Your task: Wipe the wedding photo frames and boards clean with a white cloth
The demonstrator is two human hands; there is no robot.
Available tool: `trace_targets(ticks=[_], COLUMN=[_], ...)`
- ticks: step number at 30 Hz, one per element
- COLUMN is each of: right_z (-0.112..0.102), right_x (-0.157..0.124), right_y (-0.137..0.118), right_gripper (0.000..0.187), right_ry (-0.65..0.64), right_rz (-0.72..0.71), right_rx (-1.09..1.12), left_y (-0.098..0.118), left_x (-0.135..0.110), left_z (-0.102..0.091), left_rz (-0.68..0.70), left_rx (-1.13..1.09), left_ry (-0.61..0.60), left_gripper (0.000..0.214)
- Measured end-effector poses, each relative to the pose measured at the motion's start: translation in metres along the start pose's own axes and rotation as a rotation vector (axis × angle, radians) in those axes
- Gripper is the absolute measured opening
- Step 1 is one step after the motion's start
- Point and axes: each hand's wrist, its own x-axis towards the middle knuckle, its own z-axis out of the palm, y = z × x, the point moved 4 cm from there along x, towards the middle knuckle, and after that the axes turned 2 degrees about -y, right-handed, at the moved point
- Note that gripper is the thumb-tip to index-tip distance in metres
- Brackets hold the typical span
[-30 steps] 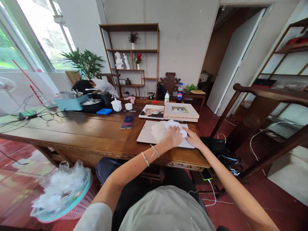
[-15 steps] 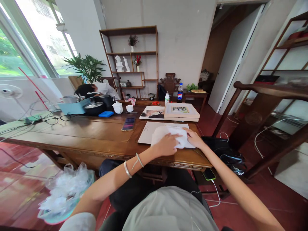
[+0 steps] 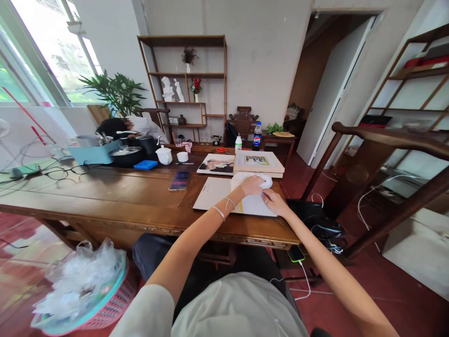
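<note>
A white cloth [image 3: 267,180] is bunched under my left hand [image 3: 252,186], whose fingers curl over it and press it onto the upper right of a flat white board [image 3: 213,194]. The board lies on the wooden table [image 3: 150,201] near its front edge, with small print on its left part and a yellowish strip near the middle. My right hand [image 3: 276,202] rests at the board's right side, fingers stretched out and touching the surface just below the cloth. Behind the cloth sits a pale picture frame [image 3: 277,164], beside a printed photo sheet [image 3: 214,164].
A phone [image 3: 180,180], a blue box [image 3: 145,164], a white teapot [image 3: 163,155] and a white cup [image 3: 182,157] stand to the left. A cola bottle [image 3: 257,136] is at the back. A basket of plastic bags [image 3: 108,304] sits on the floor; a chair [image 3: 354,173] stands right.
My left hand has moved away from me with the cloth, toward the picture frame, uncovering the board's lower part. The right hand has stayed near the board's right side. The view has shifted slightly right.
</note>
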Motion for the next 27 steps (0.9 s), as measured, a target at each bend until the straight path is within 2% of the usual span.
trace_targets(ticks=[5, 9, 13, 16, 18, 22, 24, 27], right_z=[0.001, 0.004, 0.004, 0.004, 0.004, 0.002, 0.002, 0.001], right_x=[0.001, 0.002, 0.001, 0.001, 0.001, 0.001, 0.001, 0.001], right_y=[0.004, 0.007, 0.007, 0.006, 0.005, 0.005, 0.004, 0.003], right_gripper=[0.037, 0.036, 0.035, 0.036, 0.036, 0.037, 0.037, 0.038], right_ry=[0.018, 0.026, 0.030, 0.022, 0.015, 0.009, 0.006, -0.005], right_rz=[0.001, 0.005, 0.012, 0.016, 0.014, 0.018, 0.027, 0.028], right_rx=[0.079, 0.104, 0.095, 0.079, 0.075, 0.070, 0.068, 0.059], left_y=[-0.019, -0.049, -0.086, -0.111, -0.120, -0.114, -0.099, -0.066], left_x=[-0.029, -0.064, -0.093, -0.110, -0.117, -0.121, -0.125, -0.140], left_z=[-0.008, -0.011, -0.012, -0.015, -0.015, -0.012, -0.011, -0.013], left_rz=[-0.040, -0.080, -0.159, -0.213, -0.216, -0.203, -0.203, -0.136], left_rx=[0.082, 0.137, 0.167, 0.177, 0.160, 0.095, 0.091, 0.117], left_ry=[-0.018, -0.026, 0.037, 0.074, 0.043, -0.006, 0.008, -0.003], left_gripper=[0.030, 0.031, 0.036, 0.038, 0.038, 0.025, 0.033, 0.037])
